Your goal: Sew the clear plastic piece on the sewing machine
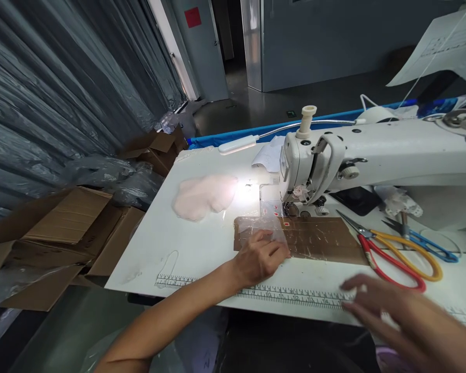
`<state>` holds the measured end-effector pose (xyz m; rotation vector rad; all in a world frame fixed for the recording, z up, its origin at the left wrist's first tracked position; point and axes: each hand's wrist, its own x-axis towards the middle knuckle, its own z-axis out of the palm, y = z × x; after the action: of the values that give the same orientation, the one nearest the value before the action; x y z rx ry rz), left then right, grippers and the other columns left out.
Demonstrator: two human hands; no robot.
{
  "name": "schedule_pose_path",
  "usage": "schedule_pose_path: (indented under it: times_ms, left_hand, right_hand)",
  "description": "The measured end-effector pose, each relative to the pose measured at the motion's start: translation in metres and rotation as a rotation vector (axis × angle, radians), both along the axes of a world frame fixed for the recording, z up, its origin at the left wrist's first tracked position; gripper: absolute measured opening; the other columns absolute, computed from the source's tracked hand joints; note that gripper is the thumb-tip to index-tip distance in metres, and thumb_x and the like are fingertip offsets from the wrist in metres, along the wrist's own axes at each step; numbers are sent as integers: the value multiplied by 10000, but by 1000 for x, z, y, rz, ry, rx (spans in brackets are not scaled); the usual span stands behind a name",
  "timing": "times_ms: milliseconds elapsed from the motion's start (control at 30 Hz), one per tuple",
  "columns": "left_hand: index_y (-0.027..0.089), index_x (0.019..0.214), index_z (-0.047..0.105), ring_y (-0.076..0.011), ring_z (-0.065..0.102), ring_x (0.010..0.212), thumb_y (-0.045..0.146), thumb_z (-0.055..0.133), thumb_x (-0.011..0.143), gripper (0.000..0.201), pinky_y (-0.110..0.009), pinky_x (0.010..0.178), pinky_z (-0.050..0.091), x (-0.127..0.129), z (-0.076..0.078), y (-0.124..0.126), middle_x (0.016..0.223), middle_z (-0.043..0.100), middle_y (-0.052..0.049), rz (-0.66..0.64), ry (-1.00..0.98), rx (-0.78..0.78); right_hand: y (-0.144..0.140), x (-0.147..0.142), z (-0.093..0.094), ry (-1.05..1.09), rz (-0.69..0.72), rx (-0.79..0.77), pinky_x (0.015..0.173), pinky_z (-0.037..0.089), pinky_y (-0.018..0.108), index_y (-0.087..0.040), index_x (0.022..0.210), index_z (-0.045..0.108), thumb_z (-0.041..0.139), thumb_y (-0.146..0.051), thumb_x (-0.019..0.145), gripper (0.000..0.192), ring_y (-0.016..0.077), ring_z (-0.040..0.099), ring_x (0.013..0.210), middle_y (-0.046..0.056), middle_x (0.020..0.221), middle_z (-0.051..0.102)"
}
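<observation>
My left hand [262,258] rests on the table with curled fingers, pinching the near edge of a thin, see-through white piece of fabric [262,228]. The fabric lies over brown tape [320,239] on the tabletop, in front of the sewing machine's needle area. Small red marks show beside the machine's foot. Blurred by motion, my right hand [392,313] hovers at the front edge, right of the tape. Its fingers are apart and nothing shows between them. Red-and-yellow-handled scissors [392,254] lie just beyond that hand.
The white sewing machine [373,150] fills the right side. Blue snips [431,243] lie beside its base. A pale pink fabric piece [204,197] lies left on the table under a lamp [238,145]. A printed ruler [295,298] runs along the front edge. Cardboard boxes [70,223] stand left.
</observation>
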<state>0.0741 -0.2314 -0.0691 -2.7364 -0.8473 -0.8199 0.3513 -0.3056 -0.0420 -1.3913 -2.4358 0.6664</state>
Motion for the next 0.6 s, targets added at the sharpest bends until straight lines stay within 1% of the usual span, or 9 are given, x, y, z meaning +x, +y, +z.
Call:
schedule_pose_path:
  times_ms: [33,67,100,200,267,367,433,533,600]
  left_hand:
    - [151,838,650,-89,653,680,150,522,924,154,-367,962,512,0,2,-3,819,715,-4,-11,20,0]
    - [148,824,647,-91,652,676,150,516,927,167,-378,976,504,1,4,-5,791,710,-4,-26,37,-1]
    - [147,807,642,-93,653,679,145,510,929,180,-389,989,496,1,6,-8,774,706,-5,-44,50,0]
    - [150,784,635,-106,665,726,119,510,923,190,-415,1021,474,0,9,-16,812,717,-11,-87,51,8]
    - [153,781,634,-118,677,789,115,524,917,179,-426,1045,455,-2,9,-21,862,727,-11,-95,16,-2]
    - [154,798,639,-135,681,891,153,552,912,144,-445,1087,411,-7,8,-28,953,733,-11,-83,-44,-63]
    - [157,826,649,-148,672,958,178,577,902,107,-466,1111,376,-9,9,-35,1036,722,-15,-83,-56,-105]
    - [168,824,657,-163,655,1011,201,634,867,59,-495,1138,325,-12,16,-51,1088,708,-11,-122,-54,-158]
    - [174,791,657,-154,661,968,235,670,847,84,-496,1152,301,-12,23,-64,1037,720,-1,-162,-54,-210]
  right_hand:
    - [17,-1,1,-70,-47,133,586,558,292,-238,827,678,418,-471,931,364,187,659,682,70,958,676]
    - [35,-4,1,-134,-107,264,484,515,296,-212,790,650,393,-511,927,418,179,623,585,81,916,663]
    - [53,-10,2,-169,-130,347,465,498,299,-199,824,645,370,-510,935,430,184,620,589,94,949,653]
    - [92,-33,-3,-71,68,337,641,551,299,-206,1088,629,344,-345,968,339,181,650,793,101,1109,619]
    - [106,-50,-10,4,173,324,758,559,323,-228,1272,545,337,-269,964,373,185,634,910,104,1158,594]
    - [115,-65,-19,16,267,337,767,566,387,-243,1334,507,364,-246,946,414,220,620,940,130,1132,581]
    - [116,-67,-21,26,276,325,788,566,421,-235,1332,514,375,-239,937,418,232,619,948,136,1103,583]
    - [113,-56,-21,79,182,269,890,552,406,-217,1381,457,360,-239,951,442,213,616,1017,125,1177,579]
    - [103,-45,-21,86,97,271,942,536,391,-194,1372,470,358,-246,958,432,216,601,1087,122,1256,565]
